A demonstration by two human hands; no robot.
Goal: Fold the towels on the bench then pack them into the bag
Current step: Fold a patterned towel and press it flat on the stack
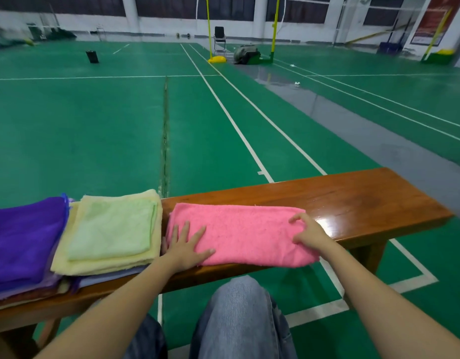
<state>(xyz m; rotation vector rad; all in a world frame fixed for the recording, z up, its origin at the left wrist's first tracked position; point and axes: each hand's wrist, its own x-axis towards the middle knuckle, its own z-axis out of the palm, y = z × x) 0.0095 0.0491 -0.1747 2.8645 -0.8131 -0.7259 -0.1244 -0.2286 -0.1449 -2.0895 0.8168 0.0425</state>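
A pink towel (244,233), folded into a long strip, lies across the wooden bench (353,200). My left hand (187,246) lies flat with spread fingers on its left end. My right hand (308,230) has curled fingers gripping the towel's right end. To the left sits a folded green towel (112,229) on a folded yellow towel (151,257), and these rest on bluish-lilac cloth (107,278). A purple cloth (24,237) lies at the far left; whether it is a towel or the bag is unclear.
The bench's right part is bare glossy wood. My knees in blue jeans (239,314) are just in front of the bench. Beyond it stretches a green court floor with white lines; a chair (220,38), net posts and a dark bag (245,54) stand far off.
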